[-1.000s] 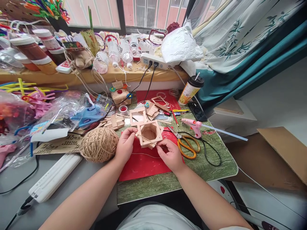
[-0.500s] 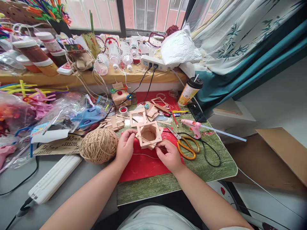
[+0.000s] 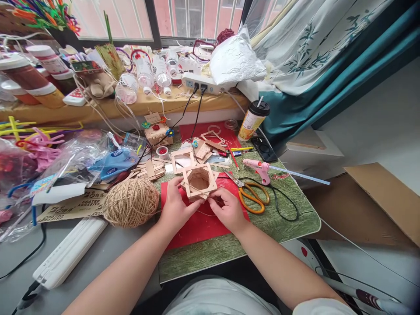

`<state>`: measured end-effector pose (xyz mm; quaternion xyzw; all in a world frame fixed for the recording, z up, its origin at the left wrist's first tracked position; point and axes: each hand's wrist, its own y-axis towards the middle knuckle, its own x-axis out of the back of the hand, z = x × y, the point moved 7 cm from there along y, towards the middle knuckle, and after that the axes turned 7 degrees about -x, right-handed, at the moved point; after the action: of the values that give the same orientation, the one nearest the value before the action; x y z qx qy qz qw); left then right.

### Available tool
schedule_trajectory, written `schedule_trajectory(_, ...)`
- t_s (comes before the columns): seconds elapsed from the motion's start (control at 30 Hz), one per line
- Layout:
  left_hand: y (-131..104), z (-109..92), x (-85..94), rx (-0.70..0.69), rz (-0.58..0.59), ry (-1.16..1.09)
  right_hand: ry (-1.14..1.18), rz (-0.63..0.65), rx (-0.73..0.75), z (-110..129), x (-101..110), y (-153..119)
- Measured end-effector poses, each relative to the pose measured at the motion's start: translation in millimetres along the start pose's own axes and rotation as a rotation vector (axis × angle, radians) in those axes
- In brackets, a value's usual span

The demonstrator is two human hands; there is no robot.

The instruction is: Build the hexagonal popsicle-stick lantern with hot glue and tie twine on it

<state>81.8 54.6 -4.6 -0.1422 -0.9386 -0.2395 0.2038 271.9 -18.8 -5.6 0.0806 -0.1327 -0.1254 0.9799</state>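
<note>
A hollow stack of wooden stick frames [image 3: 198, 179], each turned against the one below, is held over the red sheet [image 3: 193, 227]. My left hand [image 3: 176, 203] grips its left and near side, thumb stretched along the front edge. On the near right corner, my right hand [image 3: 228, 209] closes its fingers and thumb. A thin strand of twine runs beneath the stack between the hands. The ball of twine [image 3: 131, 202] sits left of my left hand. Behind the stack lies a single square stick frame [image 3: 182, 160].
Orange-handled scissors [image 3: 254, 197] and a pink glue gun [image 3: 259, 169] lie on the right. A lidded cup [image 3: 252, 122] and a phone [image 3: 264, 149] stand farther back. At left are a white power strip [image 3: 70, 253] and plastic bags [image 3: 78, 148].
The view has shifted slightly. My left thumb has moved from the stack's left side to its near edge, closer to my right hand.
</note>
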Motion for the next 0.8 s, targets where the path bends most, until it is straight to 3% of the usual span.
schedule_trajectory(0.33,3.3,22.4,-2.2,0.102,-0.040,-0.279,-0.028,-0.040,0.006,0.6,6.5,0.6)
schedule_trajectory(0.8,6.4,19.8,1.7,0.131,-0.066,-0.433,0.008,-0.029,-0.071,-3.9,6.2,0.9)
